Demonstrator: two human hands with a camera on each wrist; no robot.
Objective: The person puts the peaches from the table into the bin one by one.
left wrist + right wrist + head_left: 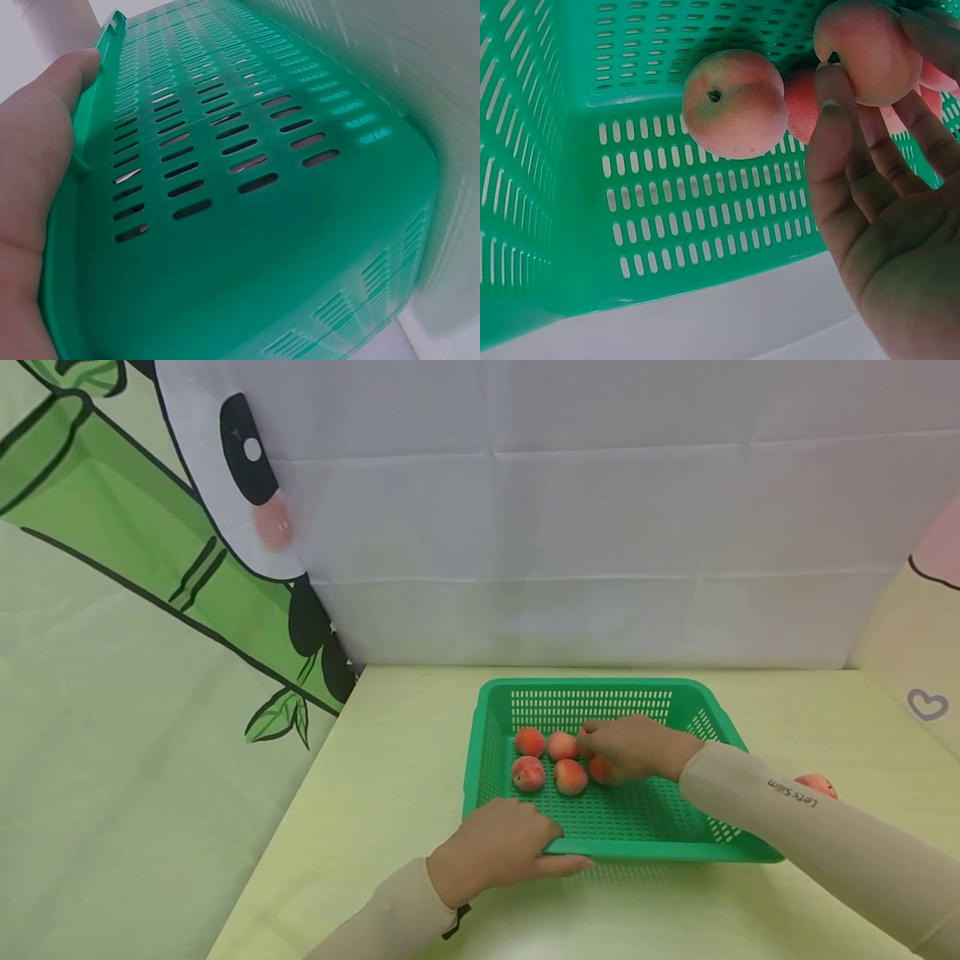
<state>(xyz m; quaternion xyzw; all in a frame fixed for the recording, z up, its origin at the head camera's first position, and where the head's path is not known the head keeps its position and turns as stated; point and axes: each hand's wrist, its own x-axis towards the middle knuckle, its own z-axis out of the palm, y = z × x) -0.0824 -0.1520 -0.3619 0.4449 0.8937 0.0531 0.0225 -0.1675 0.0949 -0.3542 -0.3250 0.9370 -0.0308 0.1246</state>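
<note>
A green plastic basket (600, 847) with slotted walls holds several red-orange peaches (571, 777), grouped toward its left and middle. My left hand (502, 847) grips the basket's near rim, thumb outside; in the left wrist view the thumb lies along the rim of the basket (247, 247). Inside the basket, my right hand (637, 747) pinches a peach (870, 52) between thumb and fingers. Beside it in the right wrist view, another peach (735, 105) rests on the slotted floor. The right hand partly covers the peaches near it in the head view.
One more peach (817, 785) lies on the table right of the basket, partly hidden by the right sleeve (810, 810). The pale yellow table (390, 760) meets a white cloth backdrop (600, 527) behind. A cartoon-printed cloth (135, 693) hangs at the left.
</note>
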